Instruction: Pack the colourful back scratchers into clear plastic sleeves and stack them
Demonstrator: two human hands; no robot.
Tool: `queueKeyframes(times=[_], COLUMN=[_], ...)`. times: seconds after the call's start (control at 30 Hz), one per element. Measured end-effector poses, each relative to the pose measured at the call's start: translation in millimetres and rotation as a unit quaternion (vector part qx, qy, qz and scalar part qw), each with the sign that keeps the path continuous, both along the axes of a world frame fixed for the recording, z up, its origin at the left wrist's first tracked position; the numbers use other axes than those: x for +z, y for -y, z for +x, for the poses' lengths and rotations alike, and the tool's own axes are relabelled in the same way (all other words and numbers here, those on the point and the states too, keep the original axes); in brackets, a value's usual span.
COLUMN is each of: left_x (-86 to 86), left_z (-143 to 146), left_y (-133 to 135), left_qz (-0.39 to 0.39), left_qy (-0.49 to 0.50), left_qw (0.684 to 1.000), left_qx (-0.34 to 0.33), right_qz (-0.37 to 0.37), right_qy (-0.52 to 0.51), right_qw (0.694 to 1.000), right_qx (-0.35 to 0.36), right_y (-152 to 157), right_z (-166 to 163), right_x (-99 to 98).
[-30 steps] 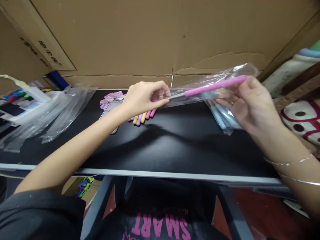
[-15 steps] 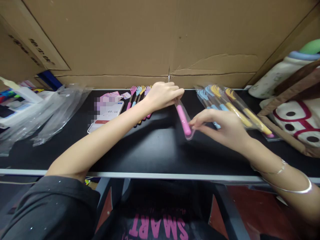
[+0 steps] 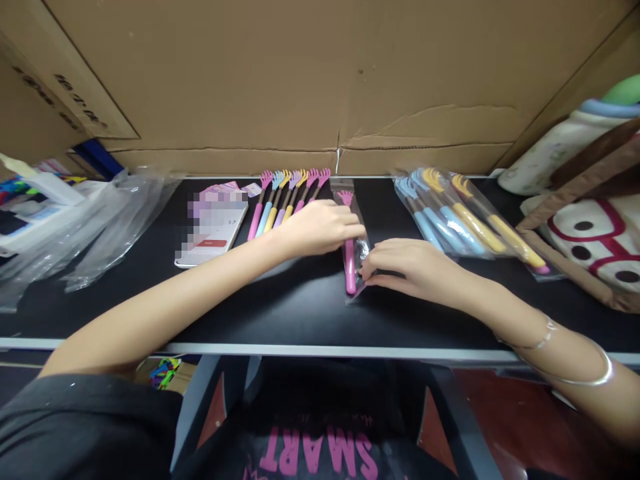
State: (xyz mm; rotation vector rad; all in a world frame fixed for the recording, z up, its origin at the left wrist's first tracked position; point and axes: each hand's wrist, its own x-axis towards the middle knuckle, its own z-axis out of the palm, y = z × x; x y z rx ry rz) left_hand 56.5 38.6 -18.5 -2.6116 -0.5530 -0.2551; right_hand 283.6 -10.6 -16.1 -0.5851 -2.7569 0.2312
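A pink back scratcher [image 3: 350, 270] lies inside a clear plastic bag [image 3: 365, 257] in the middle of the black table, its claw end pointing away from me. My left hand [image 3: 325, 228] is closed over the middle of the bagged scratcher, with fingertips hidden under the hand. At the lower right edge of the bag, my right hand [image 3: 400, 265] pinches the plastic near the handle's end. Just left of my left hand, several loose back scratchers [image 3: 273, 207] in pink, blue, yellow and purple lie side by side. To the right are several bagged back scratchers [image 3: 450, 217], blue and yellow.
A phone [image 3: 220, 233] lies left of the loose scratchers, partly blurred out. Clear plastic bags [image 3: 115, 227] are spread at the far left. A cardboard wall [image 3: 300, 87] closes off the back. At right stand a bottle [image 3: 555, 150] and a patterned bag [image 3: 595, 240].
The bagged pink scratcher has come down flat onto the table, nearer me. My left hand has slid from its top to its middle, uncovering the claw and the loose scratchers.
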Motion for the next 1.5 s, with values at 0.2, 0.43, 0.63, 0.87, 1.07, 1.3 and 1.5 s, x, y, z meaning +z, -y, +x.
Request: queueKeyframes(times=[0.2, 0.43, 0.63, 0.87, 1.07, 1.3, 1.5], left_x=[-4.4, -4.5, -7.4, -16.7, -19.3, -23.9, -24.3], left_z=[-12.5, -21.2, -21.9, -16.3, -13.7, -11.1, -10.7], left_y=[46.4, 51.9, 48.9, 54.1, 63.7, 66.4, 61.9], left_qz=[-0.003, -0.033, -0.017, 0.032, -0.054, -0.209, -0.282], left_qy=[0.014, 0.02, 0.017, 0.084, 0.141, 0.226, 0.253], left_qw=[0.994, 0.994, 0.992, 0.99, 0.988, 0.95, 0.925], left_qx=[-0.111, -0.105, -0.12, -0.11, -0.042, 0.039, 0.043], right_qz=[-0.06, -0.106, -0.107, -0.136, -0.185, -0.214, -0.218], right_qy=[0.012, 0.007, -0.005, -0.032, -0.069, -0.107, -0.135], right_qw=[0.998, 0.994, 0.994, 0.99, 0.98, 0.968, 0.96], right_qx=[0.002, 0.016, 0.032, 0.007, -0.027, -0.08, -0.108], right_y=[-2.9, -4.9, -3.9, -3.0, -6.2, -7.0, -7.2], right_z=[2.5, 2.7, 0.5, -3.3, -5.0, -8.0, -12.0], right_x=[-0.9, -3.1, -4.6, -7.0, -7.7, -8.1, -12.8])
